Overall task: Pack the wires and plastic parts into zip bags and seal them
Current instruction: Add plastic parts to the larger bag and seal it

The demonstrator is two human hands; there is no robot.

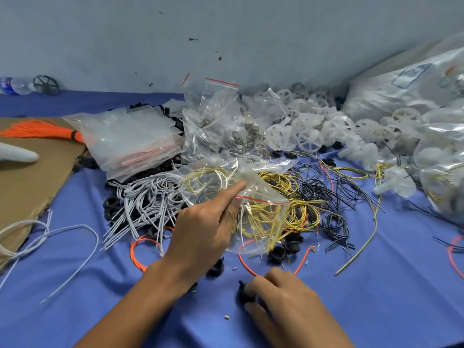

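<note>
Currently: zip bag (241, 182) held at frame centre, coiled yellow wires (206, 177) visible inside it.
Left hand (203, 234) pinches the bag near its red-striped mouth, index finger stretched along the film, above the loose wire heap (296, 212). Right hand (283, 297), lower centre, has its fingers curled round a black plastic part (243, 295) resting on the blue cloth (376, 285). White wires (140, 197) lie left of centre, a stack of empty bags (130, 141) above them, white plastic wheels (308, 136) at upper right, cardboard (32, 177) at the left edge.
</note>
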